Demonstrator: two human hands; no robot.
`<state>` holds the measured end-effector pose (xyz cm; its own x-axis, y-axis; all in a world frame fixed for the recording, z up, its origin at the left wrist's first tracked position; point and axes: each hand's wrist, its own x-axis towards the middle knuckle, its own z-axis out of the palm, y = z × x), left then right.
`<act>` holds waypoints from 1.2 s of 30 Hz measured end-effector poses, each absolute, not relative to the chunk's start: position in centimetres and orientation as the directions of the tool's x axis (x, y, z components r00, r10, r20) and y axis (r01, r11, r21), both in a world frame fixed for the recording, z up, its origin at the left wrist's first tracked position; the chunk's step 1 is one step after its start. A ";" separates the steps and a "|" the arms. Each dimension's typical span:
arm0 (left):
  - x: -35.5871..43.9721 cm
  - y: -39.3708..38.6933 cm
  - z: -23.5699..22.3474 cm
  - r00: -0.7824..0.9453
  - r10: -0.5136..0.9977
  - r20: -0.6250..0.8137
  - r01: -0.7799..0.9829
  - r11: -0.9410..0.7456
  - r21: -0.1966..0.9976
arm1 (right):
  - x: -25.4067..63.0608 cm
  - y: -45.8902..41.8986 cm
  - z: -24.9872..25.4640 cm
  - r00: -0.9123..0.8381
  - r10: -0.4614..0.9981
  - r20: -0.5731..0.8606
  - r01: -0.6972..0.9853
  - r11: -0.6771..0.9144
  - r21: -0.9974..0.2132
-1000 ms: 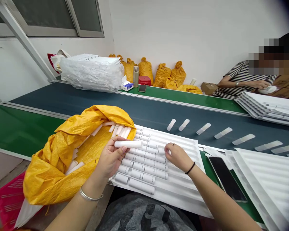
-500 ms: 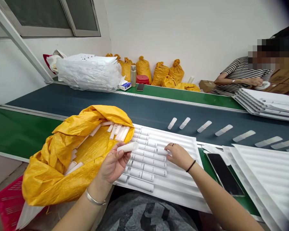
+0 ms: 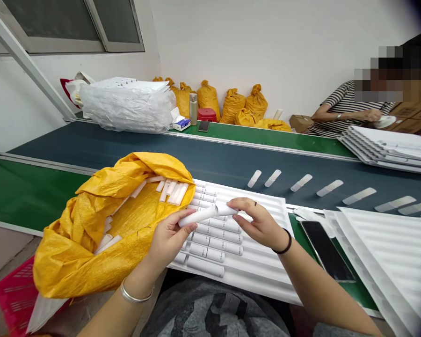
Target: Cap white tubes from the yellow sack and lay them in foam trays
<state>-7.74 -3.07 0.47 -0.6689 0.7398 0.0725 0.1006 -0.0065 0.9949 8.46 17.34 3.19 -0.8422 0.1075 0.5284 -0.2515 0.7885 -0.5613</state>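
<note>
Between thumb and fingers my left hand (image 3: pixel 170 236) grips a white tube (image 3: pixel 199 216), tilted up to the right. My right hand (image 3: pixel 257 222) pinches a short white cap-like tube (image 3: pixel 225 209), whose end meets the left tube's end. Below them lies a ridged white tray (image 3: pixel 266 267) with rows of white tubes carrying small dark print. To the left, an open yellow woven sack (image 3: pixel 91 201) holds several loose white tubes (image 3: pixel 177 193).
Behind runs a dark conveyor belt (image 3: pixel 224 157) with a line of translucent tubes (image 3: pixel 330 188). At right are a phone (image 3: pixel 326 250) and stacked ridged trays (image 3: pixel 382 252). A co-worker in a striped shirt (image 3: pixel 340 100) sits across. A pink basket (image 3: pixel 14 295) stands lower left.
My right hand has lifted the short tube from the tray and brought it left to the tube in my left hand. The two ends now meet. Tubes on the belt have shifted slightly right.
</note>
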 end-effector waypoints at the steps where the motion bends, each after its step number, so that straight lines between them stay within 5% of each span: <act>1: -7.9 -3.4 0.8 -0.638 0.763 0.104 0.200 0.034 0.979 | 8.5 17.5 3.3 -0.843 0.070 0.534 -0.277 0.793 -0.542; 8: -7.7 -4.2 1.5 -0.556 0.823 0.117 0.340 0.097 0.936 | 8.1 16.1 3.1 -0.844 0.018 0.536 -0.299 0.814 -0.498; 16: -7.8 -4.6 2.1 -0.387 0.762 0.519 0.744 -0.075 0.664 | 7.8 15.7 2.9 -0.873 0.163 0.460 -0.204 0.734 -0.648; 21: -7.5 -4.5 2.5 -0.277 0.708 0.650 0.841 -0.148 0.520 | 7.5 14.7 2.7 -0.921 0.264 0.287 -0.108 0.535 -0.838; 28: -6.5 -4.5 2.6 -0.396 0.732 0.555 0.760 -0.079 0.645 | 7.2 13.2 3.0 -0.920 0.270 0.283 -0.113 0.510 -0.853; 33: -8.9 -4.0 1.5 -0.241 0.923 0.299 0.781 0.002 0.625 | 5.3 14.7 0.3 -0.958 0.085 0.275 -0.078 0.843 -0.533; 36: -13.3 -3.1 1.2 -0.357 0.933 0.050 0.836 0.295 0.463 | 3.2 18.0 -2.1 -0.926 0.330 0.185 0.216 0.863 -0.457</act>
<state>-13.34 -3.09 1.23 -0.3567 0.9329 0.0495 0.8359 0.2951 0.4628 3.17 18.00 -2.07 -0.9258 0.3300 0.1845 0.2163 0.8626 -0.4573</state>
